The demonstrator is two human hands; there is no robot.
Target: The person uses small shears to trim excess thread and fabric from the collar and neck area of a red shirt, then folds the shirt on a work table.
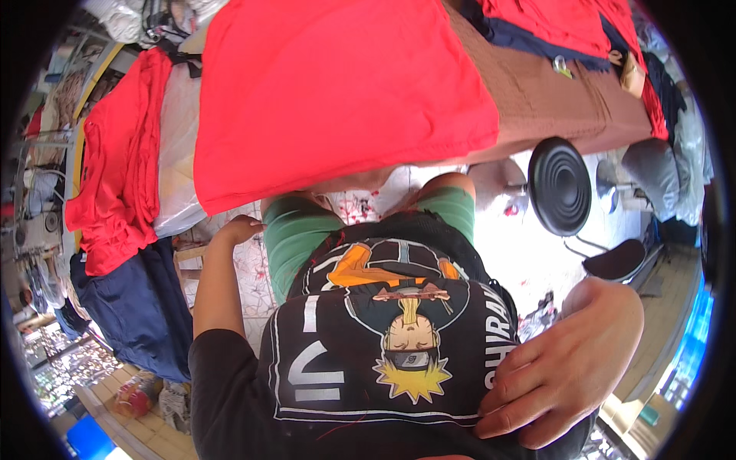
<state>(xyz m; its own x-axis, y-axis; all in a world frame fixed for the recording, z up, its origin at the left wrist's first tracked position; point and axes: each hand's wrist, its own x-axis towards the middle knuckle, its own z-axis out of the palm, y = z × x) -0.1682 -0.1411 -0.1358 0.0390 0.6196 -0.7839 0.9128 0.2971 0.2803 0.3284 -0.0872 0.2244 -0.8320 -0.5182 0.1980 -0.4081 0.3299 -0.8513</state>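
Note:
A large piece of red cloth (345, 92) lies spread on the table before me, its near edge hanging toward my lap. My left hand (242, 228) hangs low beside my left thigh, just below the cloth's near left corner. Its small visible fingers point inward, loosely stretched, and nothing shows in them. Close to the camera, my right hand (563, 364) is in front of the right side of my black printed T-shirt (337, 349). Its fingers are slightly bent and a little apart, holding nothing visible. Whether the fingertips touch the shirt I cannot tell.
Brown cloth (529, 96) covers the table, with more red cloth (563, 31) over dark blue cloth at the far right. Red garments (126, 161) and navy cloth (138, 303) hang at left. A black round stool (560, 186) stands at right. Scraps litter the tiled floor.

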